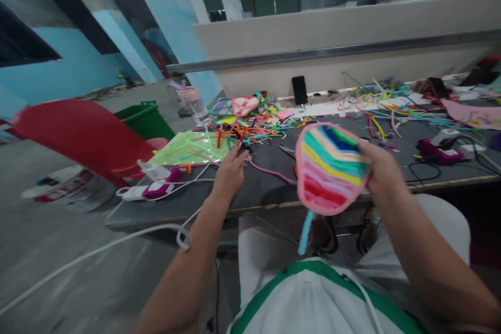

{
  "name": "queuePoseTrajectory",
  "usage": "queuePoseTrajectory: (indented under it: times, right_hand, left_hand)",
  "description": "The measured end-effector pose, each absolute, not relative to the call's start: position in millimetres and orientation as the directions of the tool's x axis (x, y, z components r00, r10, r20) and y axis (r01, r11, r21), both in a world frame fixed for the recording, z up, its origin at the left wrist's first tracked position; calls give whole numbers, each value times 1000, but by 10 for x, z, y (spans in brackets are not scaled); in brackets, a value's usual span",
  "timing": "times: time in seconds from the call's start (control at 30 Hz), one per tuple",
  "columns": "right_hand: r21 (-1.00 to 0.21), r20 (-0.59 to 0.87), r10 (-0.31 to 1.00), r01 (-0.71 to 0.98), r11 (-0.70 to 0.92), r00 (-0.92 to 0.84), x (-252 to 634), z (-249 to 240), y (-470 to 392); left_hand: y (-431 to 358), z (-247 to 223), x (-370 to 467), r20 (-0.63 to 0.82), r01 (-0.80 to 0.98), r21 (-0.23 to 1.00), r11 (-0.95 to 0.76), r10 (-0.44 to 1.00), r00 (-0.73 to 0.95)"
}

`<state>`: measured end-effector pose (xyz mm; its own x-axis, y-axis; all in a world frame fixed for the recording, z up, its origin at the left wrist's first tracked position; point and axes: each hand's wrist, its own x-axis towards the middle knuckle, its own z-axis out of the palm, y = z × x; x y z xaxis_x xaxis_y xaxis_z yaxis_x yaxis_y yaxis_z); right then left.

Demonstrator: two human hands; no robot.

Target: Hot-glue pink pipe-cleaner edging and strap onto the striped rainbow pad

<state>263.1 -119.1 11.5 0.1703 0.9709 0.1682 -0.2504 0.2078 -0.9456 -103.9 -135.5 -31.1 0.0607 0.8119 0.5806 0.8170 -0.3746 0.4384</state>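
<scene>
My right hand (381,167) grips the right edge of a striped, pink-rimmed piece (332,167) made of fuzzy stems. A light blue stem (306,232) hangs from its lower left. Over the table, my left hand (230,169) has its fingers closed near a small dark object (245,148), too blurred to make out. A pink fuzzy stem (272,171) runs rightward from beside that hand. Scissors (287,151) lie partly hidden behind the striped piece. Loose colored stems (266,128) are heaped beyond my left hand.
On the dark table (254,195) stand a phone (299,90) and a bottle (191,102); a green plastic sheet (188,147) lies at left. White cables (129,236) cross the left side. A red chair (86,133) and green bin (146,120) are left of the table.
</scene>
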Motion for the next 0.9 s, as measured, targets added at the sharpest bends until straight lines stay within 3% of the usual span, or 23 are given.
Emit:
queuePoseTrajectory:
  times: [0.03, 0.1, 0.17, 0.23, 0.37, 0.43, 0.47, 0.5, 0.63, 0.77, 0.9]
  right_hand:
    - [-944, 121, 983, -290, 157, 138, 2499, 77, -1247]
    - [-882, -30, 999, -470, -14, 27, 2233, 4, -1351]
    - [-843, -35, 997, -534, -65, -65, 1989, -64, -1456]
    - [-833, -20, 990, -545, -95, -141, 1788, -129, -1574]
    - [-876, 32, 973, -475, -83, -228, 1635, -239, -1731]
    - [-950, 127, 977, -303, 71, -171, 1752, -277, -1651]
    - [-971, 225, 966, -116, 210, -130, 1863, -291, -1557]
    - [-927, 344, 938, 142, 347, -43, 2003, -301, -1429]
    - [-794, 434, 901, 466, 391, -15, 2603, -307, -753]
    - [-582, 380, 898, 697, 419, -223, 2817, -336, -194]
    - [-379, 276, 889, 808, 450, -366, 2733, -408, 50]
  left_hand:
    - [-1492, -273, -881, 556, 722, 602, -340, 828, -74]
    - [-1858, -227, -547, 306, 317, 914, -252, 943, -133]
    - [-2259, -239, -263, 40, -52, 998, -41, 999, -14]
    - [-2578, -291, -79, -124, -268, 957, 111, 992, -32]
    - [-2807, -385, -9, -330, -416, 873, 254, 936, -122]
    - [-2802, -389, -71, -336, -457, 858, 234, 929, -155]
    - [-2796, -380, -112, -331, -470, 855, 218, 928, -171]
    - [-2793, -367, -155, -322, -479, 855, 198, 928, -190]
    - [-2840, -298, -276, -282, -496, 859, 129, 928, -246]
    - [-2885, -253, -281, -259, -554, 828, 85, 935, -243]
    - [-2880, -222, -268, -258, -584, 809, 72, 936, -241]
